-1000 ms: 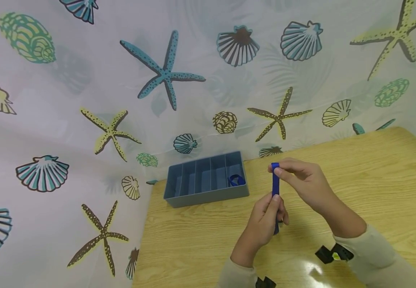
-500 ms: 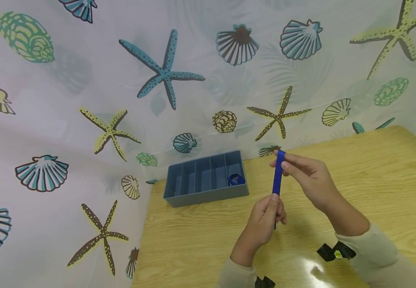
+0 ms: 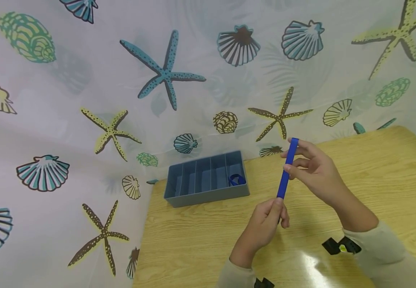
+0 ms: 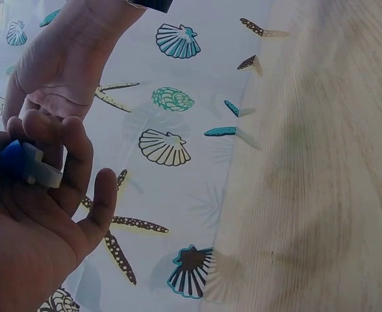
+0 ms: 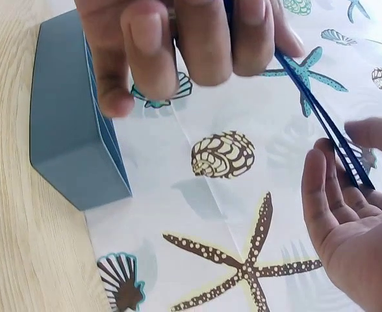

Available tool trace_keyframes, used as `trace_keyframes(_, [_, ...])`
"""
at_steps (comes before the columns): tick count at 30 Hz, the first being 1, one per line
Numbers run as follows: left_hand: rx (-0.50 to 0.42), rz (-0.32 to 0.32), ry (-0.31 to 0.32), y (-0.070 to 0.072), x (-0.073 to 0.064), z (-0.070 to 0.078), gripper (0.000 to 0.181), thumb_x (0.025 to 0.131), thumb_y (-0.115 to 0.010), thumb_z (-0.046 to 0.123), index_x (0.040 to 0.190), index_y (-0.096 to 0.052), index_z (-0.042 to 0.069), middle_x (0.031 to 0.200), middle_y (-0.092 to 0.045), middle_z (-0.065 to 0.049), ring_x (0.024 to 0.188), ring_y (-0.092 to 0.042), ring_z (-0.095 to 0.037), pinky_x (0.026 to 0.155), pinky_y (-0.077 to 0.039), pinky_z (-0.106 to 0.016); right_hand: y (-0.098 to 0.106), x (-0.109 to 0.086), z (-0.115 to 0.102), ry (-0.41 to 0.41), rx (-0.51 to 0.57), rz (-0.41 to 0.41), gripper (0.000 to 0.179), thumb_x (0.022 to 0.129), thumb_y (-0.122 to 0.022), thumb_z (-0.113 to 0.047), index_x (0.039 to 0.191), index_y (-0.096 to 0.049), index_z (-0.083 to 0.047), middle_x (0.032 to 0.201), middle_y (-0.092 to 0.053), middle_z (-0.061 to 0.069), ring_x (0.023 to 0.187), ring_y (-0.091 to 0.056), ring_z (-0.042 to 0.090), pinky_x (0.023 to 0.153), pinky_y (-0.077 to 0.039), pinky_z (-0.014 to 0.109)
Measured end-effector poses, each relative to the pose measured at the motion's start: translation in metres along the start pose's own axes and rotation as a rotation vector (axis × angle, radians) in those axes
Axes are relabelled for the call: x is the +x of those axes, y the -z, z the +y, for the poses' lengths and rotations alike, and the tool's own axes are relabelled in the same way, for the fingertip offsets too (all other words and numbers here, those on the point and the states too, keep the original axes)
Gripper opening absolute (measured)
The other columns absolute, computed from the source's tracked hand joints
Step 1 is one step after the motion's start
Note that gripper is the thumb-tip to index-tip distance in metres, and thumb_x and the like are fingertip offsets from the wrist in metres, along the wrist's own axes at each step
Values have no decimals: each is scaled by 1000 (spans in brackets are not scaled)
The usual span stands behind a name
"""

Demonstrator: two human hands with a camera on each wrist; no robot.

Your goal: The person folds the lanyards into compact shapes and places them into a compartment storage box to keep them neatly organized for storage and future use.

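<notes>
A narrow blue strap (image 3: 283,186) is stretched at a slant between both hands above the table. Its lower end is pinched between thumb and fingers of my left hand (image 3: 263,226). My right hand (image 3: 319,172) holds the upper end, thumb against the strap and fingertips behind its top. In the right wrist view the strap (image 5: 318,110) shows as two layers lying close together. A pale grey piece (image 4: 43,172) beside a bit of blue sits in the left hand in the left wrist view; its kind is unclear.
Left of the hands stands a grey-blue tray (image 3: 208,196) with several compartments. A coiled blue strap (image 3: 236,180) lies in its rightmost compartment. Behind the wooden table (image 3: 186,244) hangs a white cloth (image 3: 200,96) printed with shells and starfish.
My right hand has moved up and to the right, drawing a longer stretch of strap out above the left hand. The left hand has barely moved, and less strap hangs below it.
</notes>
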State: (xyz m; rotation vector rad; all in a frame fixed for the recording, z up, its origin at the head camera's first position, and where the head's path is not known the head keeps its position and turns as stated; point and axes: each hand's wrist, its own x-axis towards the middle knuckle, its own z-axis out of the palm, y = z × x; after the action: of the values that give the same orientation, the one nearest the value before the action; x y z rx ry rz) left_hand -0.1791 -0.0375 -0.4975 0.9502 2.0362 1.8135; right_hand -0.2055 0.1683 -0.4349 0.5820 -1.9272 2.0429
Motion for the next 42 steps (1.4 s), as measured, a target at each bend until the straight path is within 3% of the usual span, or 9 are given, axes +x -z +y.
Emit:
trace_keyframes(7, [43, -13, 12, 1, -1, 2, 53, 119, -31, 32, 85, -61, 4, 71, -62, -9, 67, -53, 0, 64, -41, -15, 11, 0, 4, 2, -51, -23, 82, 90, -72, 18, 161, -40, -9, 127, -71, -3, 88, -74, 15, 72, -62, 23])
trace_keyframes(14, [24, -27, 28, 2, -2, 3, 48, 118, -36, 30, 92, -63, 1, 71, -61, -8, 60, -46, -1, 57, -36, -16, 14, 0, 9, -2, 32, -28, 87, 88, -70, 23, 162, -36, -8, 123, -69, 2, 82, -73, 14, 61, -62, 26])
trace_keyframes(20, [85, -95, 86, 5, -3, 1, 40, 117, -41, 28, 109, -69, 1, 86, -66, -11, 58, -38, -1, 54, -36, -16, 17, -1, 15, -5, 35, -24, 87, 89, -69, 23, 162, -35, -7, 121, -67, 4, 81, -73, 14, 60, -62, 27])
trace_keyframes(24, [140, -138, 108, 8, -4, 1, 39, 117, -40, 29, 127, -70, 6, 96, -58, -7, 70, -42, -1, 62, -42, -17, 20, -2, 17, -13, 31, -9, 86, 90, -70, 21, 163, -35, -8, 121, -65, 4, 83, -73, 13, 63, -63, 27])
trace_keyframes(27, [130, -143, 123, 10, -4, 0, 40, 117, -40, 31, 136, -67, 8, 94, -50, -2, 68, -41, -2, 60, -41, -17, 22, -2, 17, -27, 13, 2, 87, 90, -71, 20, 163, -35, -9, 120, -66, 3, 84, -73, 12, 64, -64, 28])
trace_keyframes(32, [113, -138, 131, 9, -7, -2, 40, 118, -37, 32, 128, -67, 8, 97, -53, -1, 59, -36, -3, 58, -38, -17, 22, -5, 15, -46, -11, 20, 87, 90, -71, 20, 163, -35, -10, 120, -65, 3, 83, -73, 12, 65, -64, 27])
trace_keyframes(38, [83, -130, 137, 8, -12, -2, 43, 118, -33, 31, 116, -65, 3, 107, -66, -9, 91, -55, -1, 83, -53, -18, 22, -8, 14, -84, -27, 80, 86, 91, -72, 17, 163, -36, -13, 118, -65, 4, 83, -74, 12, 66, -64, 28])
trace_keyframes(42, [57, -128, 145, 7, -15, -3, 43, 118, -32, 31, 106, -60, 0, 100, -61, -14, 91, -57, -3, 90, -58, -23, 21, -10, 13, -102, -21, 89, 85, 92, -72, 15, 163, -35, -14, 117, -65, 5, 83, -74, 13, 66, -64, 28])
